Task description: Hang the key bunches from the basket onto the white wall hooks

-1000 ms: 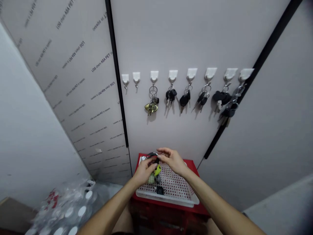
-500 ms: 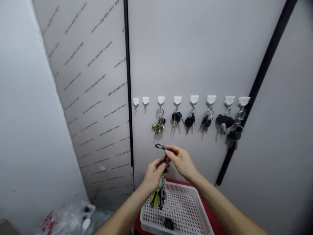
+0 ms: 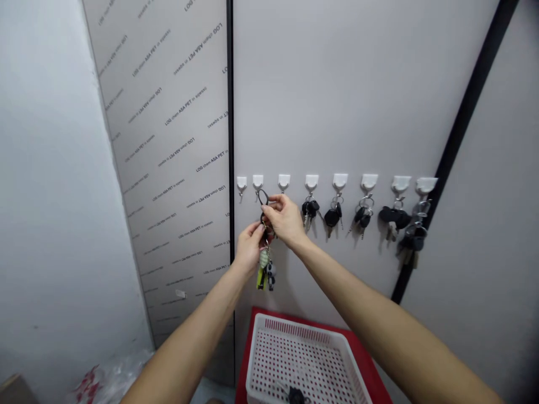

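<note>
My left hand (image 3: 250, 244) and my right hand (image 3: 285, 220) both pinch the black strap (image 3: 263, 197) of a keychain, its loop sticking up just below the second white hook (image 3: 257, 181) from the left. From the strap hang a pale green charm (image 3: 264, 258), a yellow-green piece (image 3: 260, 279) and a small grey figure (image 3: 271, 275). My right hand covers the keys on the third hook (image 3: 284, 181). The leftmost hook (image 3: 241, 184) carries nothing.
Bunches of keys hang from the hooks to the right, among them black keys (image 3: 310, 209) on the fourth. Below, a white perforated basket (image 3: 349, 359) stands on a red surface (image 3: 370, 377), with a dark key bunch (image 3: 296, 395) inside. Crumpled plastic (image 3: 122, 376) lies at lower left.
Both hands have risen and moved left with the keychain, from above the basket up to the row of hooks. The camera view has shifted slightly.
</note>
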The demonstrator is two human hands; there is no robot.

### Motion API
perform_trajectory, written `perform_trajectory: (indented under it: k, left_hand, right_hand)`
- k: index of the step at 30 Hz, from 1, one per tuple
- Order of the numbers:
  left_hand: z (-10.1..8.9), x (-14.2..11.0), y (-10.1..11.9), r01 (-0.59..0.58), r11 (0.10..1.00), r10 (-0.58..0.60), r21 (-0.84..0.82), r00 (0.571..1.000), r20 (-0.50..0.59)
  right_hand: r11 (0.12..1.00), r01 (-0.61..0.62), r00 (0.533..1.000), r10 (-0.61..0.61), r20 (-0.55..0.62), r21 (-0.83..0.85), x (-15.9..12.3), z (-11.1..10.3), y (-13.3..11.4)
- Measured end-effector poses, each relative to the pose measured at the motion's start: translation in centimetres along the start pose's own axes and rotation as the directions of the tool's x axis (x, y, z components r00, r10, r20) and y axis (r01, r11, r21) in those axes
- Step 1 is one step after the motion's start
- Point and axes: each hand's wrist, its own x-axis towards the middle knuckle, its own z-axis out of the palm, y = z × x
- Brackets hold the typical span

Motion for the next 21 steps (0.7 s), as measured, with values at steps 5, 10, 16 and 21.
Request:
perform_trajectory:
  k: [5, 10, 16, 21]
  left_hand:
    - [-0.8, 1.8, 0.8, -0.022, 1.0, 0.023, 0.022, 0.999, -0.041]
    - [-1.7, 2.6, 0.2, 0.04, 0.998, -0.04, 0.049, 0.999, 0.006]
    - [-2.1, 2.3, 0.2, 0.016, 0.994, -0.011, 0.108, 0.999, -0.041]
    - [-1.5, 2.6, 1.3, -0.014, 0.989, 0.017, 0.148, 1.0, -0.014]
  right_hand:
    - [0.982, 0.033, 0.998, -0.042, -0.045, -0.184, 2.0, 1.7, 0.3]
    - [0.953, 0.003, 0.996, -0.031, -0.086, -0.302, 2.6, 2.4, 2.0]
    - [0.956, 0.125, 0.988, -0.143, -0.051, -0.264, 1.5, 2.4, 2.4]
    - [0.971, 0.096, 0.984, -0.125, -0.124, -0.218, 2.2, 2.3, 1.7]
